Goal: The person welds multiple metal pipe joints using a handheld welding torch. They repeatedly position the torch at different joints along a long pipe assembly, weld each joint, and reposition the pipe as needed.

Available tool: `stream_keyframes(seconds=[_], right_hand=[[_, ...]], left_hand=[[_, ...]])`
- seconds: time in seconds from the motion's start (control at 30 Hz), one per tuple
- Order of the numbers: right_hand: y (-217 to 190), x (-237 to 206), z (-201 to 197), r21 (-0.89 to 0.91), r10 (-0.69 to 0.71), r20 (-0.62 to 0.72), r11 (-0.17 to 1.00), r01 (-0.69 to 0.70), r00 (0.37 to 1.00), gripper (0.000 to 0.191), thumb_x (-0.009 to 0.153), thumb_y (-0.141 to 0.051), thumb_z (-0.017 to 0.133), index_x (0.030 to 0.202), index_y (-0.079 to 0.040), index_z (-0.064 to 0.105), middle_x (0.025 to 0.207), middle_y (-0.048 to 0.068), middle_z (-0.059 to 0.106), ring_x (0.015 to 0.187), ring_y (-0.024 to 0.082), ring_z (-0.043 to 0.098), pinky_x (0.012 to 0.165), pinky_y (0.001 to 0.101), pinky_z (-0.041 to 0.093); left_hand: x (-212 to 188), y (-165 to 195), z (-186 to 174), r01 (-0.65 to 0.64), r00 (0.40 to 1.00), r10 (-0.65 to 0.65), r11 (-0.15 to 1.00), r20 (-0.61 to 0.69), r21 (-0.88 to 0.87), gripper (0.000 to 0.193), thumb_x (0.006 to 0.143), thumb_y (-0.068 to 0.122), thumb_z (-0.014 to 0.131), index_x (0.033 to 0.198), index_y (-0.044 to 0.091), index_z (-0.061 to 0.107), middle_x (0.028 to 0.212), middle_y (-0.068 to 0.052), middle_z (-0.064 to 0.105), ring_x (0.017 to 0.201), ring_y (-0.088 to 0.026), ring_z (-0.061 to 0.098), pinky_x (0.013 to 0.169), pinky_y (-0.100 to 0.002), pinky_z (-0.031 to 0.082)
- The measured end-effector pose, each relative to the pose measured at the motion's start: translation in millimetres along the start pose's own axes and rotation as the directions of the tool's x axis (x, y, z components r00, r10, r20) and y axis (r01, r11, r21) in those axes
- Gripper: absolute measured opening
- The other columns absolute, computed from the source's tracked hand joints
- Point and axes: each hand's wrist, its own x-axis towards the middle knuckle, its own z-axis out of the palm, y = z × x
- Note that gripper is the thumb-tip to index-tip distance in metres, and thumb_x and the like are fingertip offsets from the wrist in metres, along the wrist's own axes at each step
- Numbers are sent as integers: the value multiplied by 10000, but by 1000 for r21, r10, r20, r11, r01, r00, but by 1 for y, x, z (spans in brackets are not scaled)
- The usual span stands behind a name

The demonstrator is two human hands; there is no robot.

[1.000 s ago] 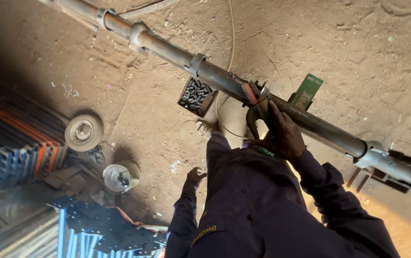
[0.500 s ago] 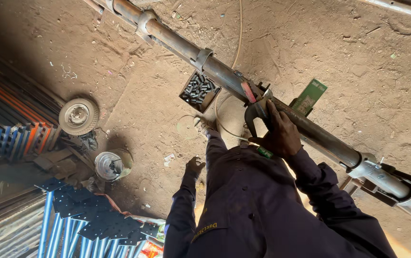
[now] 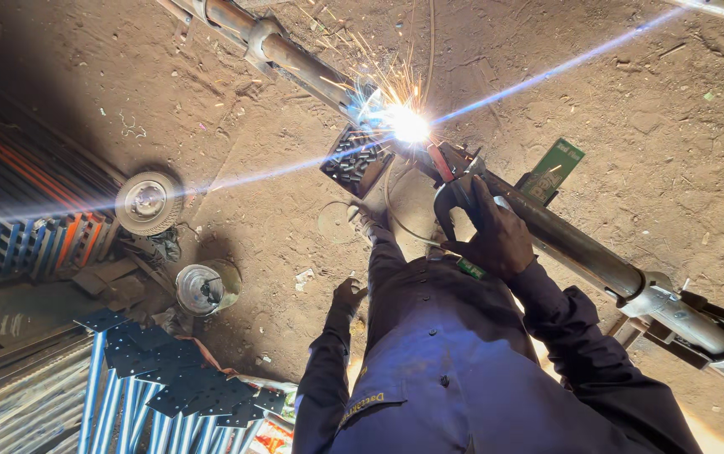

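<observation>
Here the welding is under way: the right hand (image 3: 496, 240) is closed around the electrode holder (image 3: 454, 181), striking a bright arc (image 3: 406, 124) on the long pipe (image 3: 564, 240), while the left hand (image 3: 348, 294) hangs loosely curled, empty, below that pipe; next, I judge, a steady feed along the joint.

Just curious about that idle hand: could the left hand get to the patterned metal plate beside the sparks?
Probably yes: the left hand seems empty and the patterned metal plate lies just past the person's foot, though sparks fly there.

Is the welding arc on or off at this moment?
On. A bright white flash with flying sparks burns on the long pipe, ahead of the right hand holding the electrode holder.
</observation>
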Motion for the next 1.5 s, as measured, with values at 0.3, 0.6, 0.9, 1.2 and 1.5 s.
stream_keyframes(seconds=[0.3,0.6,0.9,1.2,1.5], right_hand=[[7,-2,6,13,82,22,996,-83,996,1209,644,-506,919,1561,7,321,872,253,703,764,433,707,644,510,571],[6,-3,6,48,113,36,992,-114,993,1259,588,-527,941,1562,-28,320,925,284,700,782,457,697,667,522,562],[4,-1,2,97,-15,-38,995,18,999,1236,623,-467,931,1569,7,291,1109,272,699,950,453,693,737,516,570],[1,-1,2,28,95,-6,995,-94,995,1259,586,-470,943,1570,-21,297,1079,274,662,921,456,691,731,536,576],[1,0,0,32,130,21,991,-130,991,1260,588,-453,955,1570,-41,282,1070,257,664,897,441,691,718,532,573]], left_hand=[[-1,4,0,2,1000,-2,1000,-9,4,528,737,367,849,1105,19,700,961,-173,771,910,-307,745,814,-407,582],[3,7,-1,73,997,-74,997,22,13,555,717,363,863,1129,32,697,964,-168,777,897,-301,752,824,-401,582],[4,4,2,17,1000,-17,999,1,41,540,720,369,865,1111,40,690,957,-166,774,908,-312,746,832,-411,574],[1,4,2,-15,1000,16,999,-24,32,492,751,350,860,1096,38,699,955,-175,769,907,-324,737,811,-424,570],[5,-7,9,19,1000,-18,1000,-14,23,518,734,358,859,1107,37,698,975,-178,772,919,-306,745,812,-406,581]])
